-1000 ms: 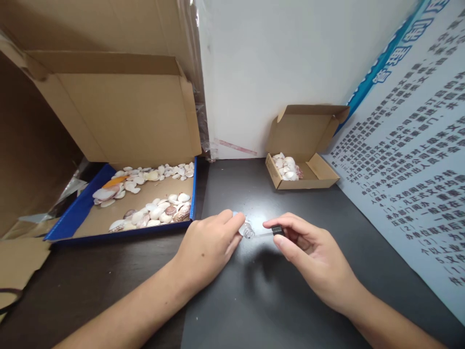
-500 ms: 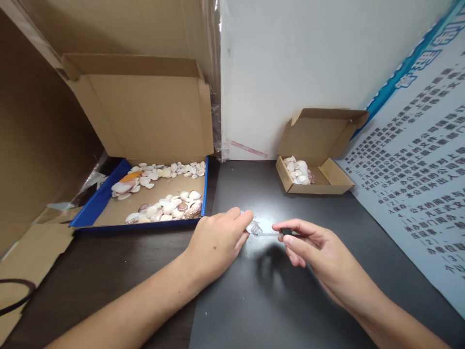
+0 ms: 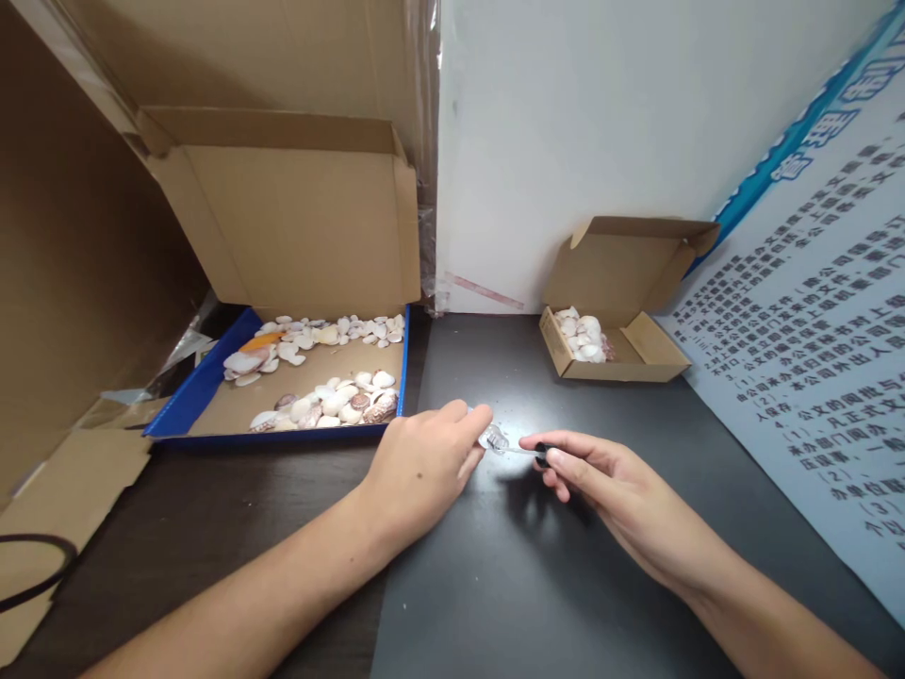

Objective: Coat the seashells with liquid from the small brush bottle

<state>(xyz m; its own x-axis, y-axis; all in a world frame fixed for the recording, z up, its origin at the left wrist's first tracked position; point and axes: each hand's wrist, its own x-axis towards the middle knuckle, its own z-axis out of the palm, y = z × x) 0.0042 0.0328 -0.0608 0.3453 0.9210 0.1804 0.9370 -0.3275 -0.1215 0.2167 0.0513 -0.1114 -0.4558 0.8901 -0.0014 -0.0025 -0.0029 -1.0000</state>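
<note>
In the middle of the head view, my left hand (image 3: 428, 462) is closed around a small clear bottle (image 3: 493, 438). Only its threaded neck shows, pointing right; the fingers cover the rest. Opposite it, my right hand (image 3: 590, 467) pinches a black cap (image 3: 543, 454) between thumb and fingers. From this cap a thin, pale stem (image 3: 519, 451) runs left to the bottle's mouth, its far end at or inside the neck. A short gap separates cap and bottle. Both hands are above the dark grey mat (image 3: 452, 585).
At the left, an open blue-edged cardboard box (image 3: 233, 436) holds several seashells (image 3: 339, 401) in two groups. A smaller open cardboard box (image 3: 622, 370) at the back right contains pale shells (image 3: 581, 335). A white panel (image 3: 551, 141) and a printed sheet (image 3: 813, 311) stand behind and right.
My right hand has moved left with the cap, bringing it closer to the bottle's neck, and the cap has tilted. My left hand keeps its hold. The view has shifted slightly.
</note>
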